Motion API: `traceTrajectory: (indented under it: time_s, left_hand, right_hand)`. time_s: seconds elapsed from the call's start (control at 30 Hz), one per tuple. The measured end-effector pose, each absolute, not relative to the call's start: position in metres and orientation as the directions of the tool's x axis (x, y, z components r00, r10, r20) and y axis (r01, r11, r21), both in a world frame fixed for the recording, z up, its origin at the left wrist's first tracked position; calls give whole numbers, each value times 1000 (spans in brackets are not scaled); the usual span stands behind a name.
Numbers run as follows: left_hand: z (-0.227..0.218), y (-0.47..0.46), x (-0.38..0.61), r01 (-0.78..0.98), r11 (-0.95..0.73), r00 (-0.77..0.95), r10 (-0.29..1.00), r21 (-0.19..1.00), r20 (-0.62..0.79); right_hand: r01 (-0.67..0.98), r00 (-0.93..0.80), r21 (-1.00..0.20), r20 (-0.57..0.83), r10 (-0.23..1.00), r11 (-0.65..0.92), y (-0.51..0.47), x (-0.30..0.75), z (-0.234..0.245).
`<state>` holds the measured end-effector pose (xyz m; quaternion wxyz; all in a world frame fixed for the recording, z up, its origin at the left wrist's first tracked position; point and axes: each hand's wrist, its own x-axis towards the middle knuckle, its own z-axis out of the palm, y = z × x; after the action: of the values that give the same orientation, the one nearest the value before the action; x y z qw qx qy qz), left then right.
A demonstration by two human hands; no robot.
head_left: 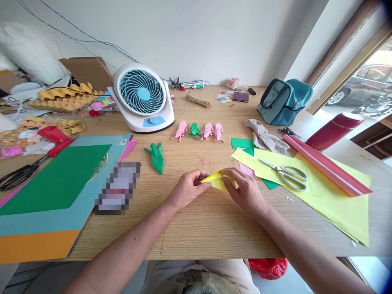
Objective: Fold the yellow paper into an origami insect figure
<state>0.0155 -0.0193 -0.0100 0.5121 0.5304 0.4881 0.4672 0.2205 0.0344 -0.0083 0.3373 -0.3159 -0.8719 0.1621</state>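
Both my hands pinch a small folded yellow paper piece (218,181) just above the wooden table (196,228). My left hand (188,188) grips its left point with thumb and fingers closed. My right hand (245,191) holds its right side, fingers curled over the fold. A folded green paper figure (157,157) lies a little to the left. Behind the hands stands a row of finished paper figures, pink ones (211,131) and a green one (194,130).
Scissors (286,173) rest on yellow sheets (337,196) at the right, beside a rolled pink sheet (326,165). Large green, blue and orange sheets (52,192) cover the left. A desk fan (142,98), teal bag (283,101), red flask (333,130) and black scissors (18,174) stand around.
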Motion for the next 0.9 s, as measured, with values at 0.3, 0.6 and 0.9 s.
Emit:
traceTrajectory:
  time_s: [0.3,0.6,0.9]
  left_hand:
    - [-7,-20,21,-7,21,97,995,1000,-20]
    - [-3,-24,20,253,-119,56,993,960,109]
    - [1,-26,23,367,-158,41,987,917,154]
  right_hand:
    - [418,-485,-449,624,612,789,32,220,-6]
    - [146,-333,-913,318,888,382,40,213,-4]
    - [32,-393,-991,104,914,127,46,212,-12]
